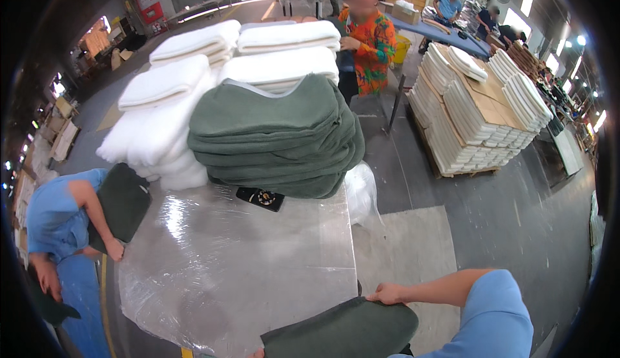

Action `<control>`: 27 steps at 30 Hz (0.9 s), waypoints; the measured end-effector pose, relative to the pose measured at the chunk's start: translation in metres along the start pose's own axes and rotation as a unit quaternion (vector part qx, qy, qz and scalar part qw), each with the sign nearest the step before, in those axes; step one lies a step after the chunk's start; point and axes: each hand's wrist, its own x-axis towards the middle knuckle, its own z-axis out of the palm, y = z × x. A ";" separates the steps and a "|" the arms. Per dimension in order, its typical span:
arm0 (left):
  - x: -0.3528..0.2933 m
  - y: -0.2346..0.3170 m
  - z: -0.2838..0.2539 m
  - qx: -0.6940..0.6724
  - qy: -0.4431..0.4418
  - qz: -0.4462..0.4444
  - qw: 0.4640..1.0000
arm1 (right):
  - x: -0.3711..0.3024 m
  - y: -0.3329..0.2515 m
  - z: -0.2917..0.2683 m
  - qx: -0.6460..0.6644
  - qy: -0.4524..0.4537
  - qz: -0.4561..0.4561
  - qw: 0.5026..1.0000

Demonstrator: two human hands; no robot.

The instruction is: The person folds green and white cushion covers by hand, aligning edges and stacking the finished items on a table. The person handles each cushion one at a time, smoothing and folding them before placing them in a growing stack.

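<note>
A dark green fabric cushion cover [342, 329] stretches between my hands at the lower edge, in front of the table. My right hand [385, 293] is closed on its upper right edge, fingers pinching the cloth. Just a bit of my left hand [257, 353] shows, gripping the cover's left corner; the rest is cut off by the picture's edge. Farther back on the plastic-wrapped table [258, 261] rises a pile of similar green covers [271, 132]. A black phone-like object with a round dial pattern [260, 198] lies at the pile's foot.
Folded white padding [161, 109] is stacked behind the green pile. At the left a co-worker in blue [58, 209] handles another green cover [123, 202]. A person in an orange patterned shirt [368, 48] stands beyond the table. A loaded pallet [471, 112] stands at the right.
</note>
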 end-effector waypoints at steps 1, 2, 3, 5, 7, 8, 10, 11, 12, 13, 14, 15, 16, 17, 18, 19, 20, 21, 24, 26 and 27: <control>0.003 0.002 -0.004 0.020 0.010 0.013 1.000 | 0.000 -0.003 0.002 0.005 0.021 -0.021 1.000; 0.007 0.006 -0.007 0.038 0.021 0.027 0.999 | 0.000 -0.006 0.002 0.009 0.043 -0.044 0.998; 0.013 0.013 -0.013 0.067 0.025 0.049 0.996 | 0.006 -0.002 0.003 -0.010 0.083 -0.062 0.995; 0.019 0.023 -0.024 0.135 0.024 0.090 0.986 | 0.019 0.009 0.003 -0.043 0.163 -0.095 0.981; 0.017 0.021 -0.033 0.216 0.029 0.130 0.967 | 0.001 0.002 0.004 -0.094 0.210 -0.160 0.960; 0.013 0.020 -0.036 0.240 0.037 0.159 0.957 | -0.009 0.000 0.003 -0.117 0.235 -0.191 0.946; -0.039 0.054 -0.048 0.126 0.012 0.233 0.964 | -0.071 -0.023 0.009 -0.284 0.175 -0.223 0.916; -0.100 0.093 -0.066 0.049 -0.019 0.267 0.962 | -0.107 -0.036 0.018 -0.363 0.143 -0.233 0.891; -0.127 0.098 -0.063 0.050 -0.055 0.330 0.941 | -0.120 -0.042 0.035 -0.373 0.085 -0.308 0.871; -0.141 0.098 -0.054 0.051 -0.102 0.388 0.915 | -0.130 -0.046 0.053 -0.375 0.018 -0.374 0.848; -0.142 0.096 -0.042 0.117 -0.043 0.424 0.897 | -0.138 -0.052 0.068 -0.411 0.031 -0.376 0.830; -0.139 0.088 -0.021 0.178 0.010 0.448 0.876 | -0.152 -0.057 0.087 -0.448 0.031 -0.377 0.810; -0.136 0.077 0.001 0.236 0.047 0.472 0.848 | -0.158 -0.051 0.104 -0.478 0.025 -0.371 0.796; -0.138 0.079 0.006 0.232 0.033 0.452 0.861 | -0.151 -0.043 0.111 -0.479 0.036 -0.378 0.791; -0.142 0.086 0.008 0.230 0.037 0.449 0.863 | -0.141 -0.037 0.116 -0.474 0.042 -0.387 0.790; -0.132 0.086 0.017 0.231 0.035 0.451 0.861 | -0.131 -0.029 0.118 -0.472 0.050 -0.376 0.796; -0.129 0.090 0.018 0.230 0.019 0.447 0.864 | -0.130 -0.024 0.122 -0.467 0.068 -0.364 0.803; -0.127 0.097 0.013 0.229 0.000 0.425 0.876 | -0.126 -0.027 0.121 -0.466 0.077 -0.352 0.808; -0.117 0.091 0.021 0.242 -0.030 0.381 0.892 | -0.105 -0.031 0.125 -0.374 0.092 -0.392 0.836; -0.104 0.100 0.016 0.256 -0.036 0.374 0.891 | -0.084 -0.042 0.117 -0.317 0.159 -0.392 0.849; -0.096 0.106 0.013 0.258 -0.043 0.362 0.895 | -0.072 -0.048 0.115 -0.327 0.229 -0.397 0.827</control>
